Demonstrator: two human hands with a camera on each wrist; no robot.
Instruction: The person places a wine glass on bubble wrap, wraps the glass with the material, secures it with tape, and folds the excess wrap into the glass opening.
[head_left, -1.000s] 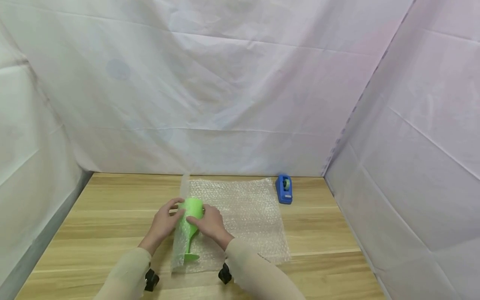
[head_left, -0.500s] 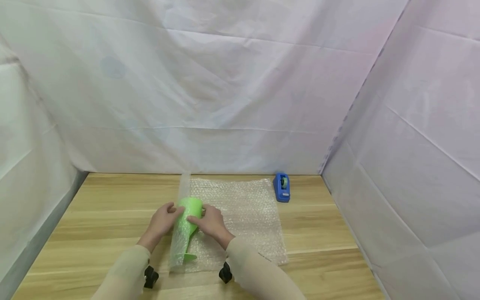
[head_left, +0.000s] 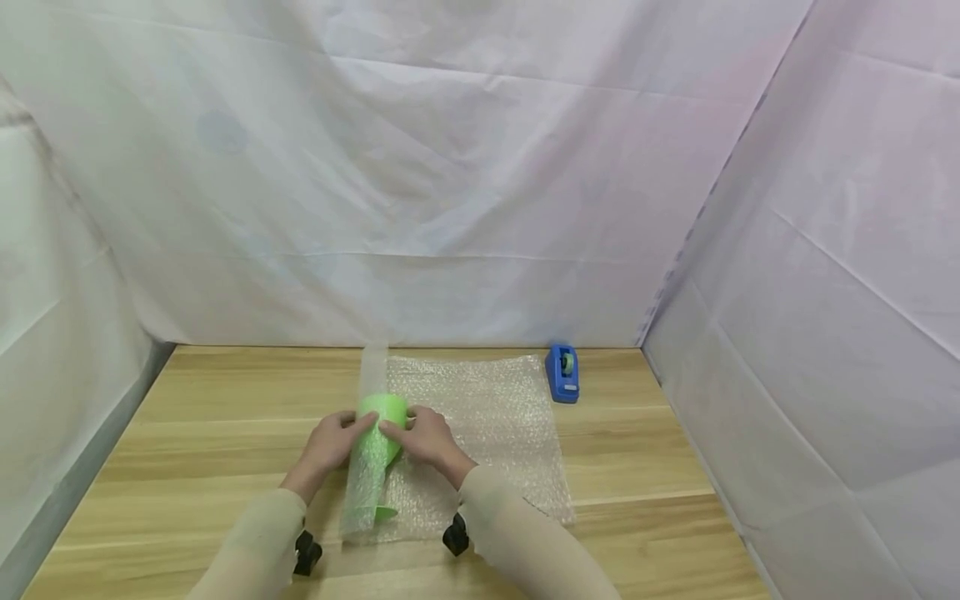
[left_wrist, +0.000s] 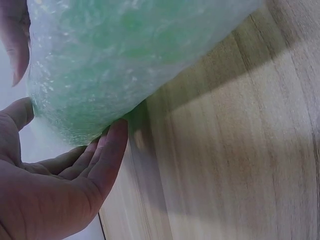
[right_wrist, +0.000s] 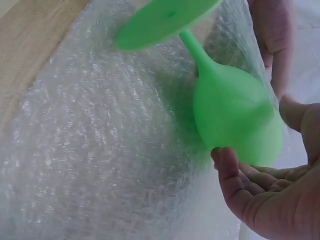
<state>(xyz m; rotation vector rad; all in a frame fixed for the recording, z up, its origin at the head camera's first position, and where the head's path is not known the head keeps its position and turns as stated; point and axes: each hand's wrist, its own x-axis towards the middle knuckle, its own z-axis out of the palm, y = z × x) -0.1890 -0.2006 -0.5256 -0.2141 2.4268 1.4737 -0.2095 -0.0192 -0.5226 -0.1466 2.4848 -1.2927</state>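
A light green wine goblet [head_left: 394,450] lies on its side on a sheet of bubble wrap [head_left: 495,425], its foot towards me. The sheet's left edge is folded over the goblet, covering much of the bowl and stem. My left hand [head_left: 330,443] holds this fold against the bowl, thumb on top. In the left wrist view, its fingers [left_wrist: 112,155] reach beneath the wrapped bowl. My right hand [head_left: 431,437] grips the bowl from the right, thumb above. The right wrist view shows the uncovered side of the bowl [right_wrist: 232,115] and the round foot [right_wrist: 167,22].
A blue tape dispenser [head_left: 562,375] stands at the back right, beyond the wrap's right edge. The wooden table [head_left: 225,400] ends against a white cloth backdrop [head_left: 420,300], with a cloth wall [head_left: 810,333] on the right. A black wrist device [head_left: 306,553] is on the left sleeve.
The bubble wrap's left edge has come further right over the goblet, covering more of its stem and foot. My left hand has moved slightly right with it; the right hand keeps its grip.
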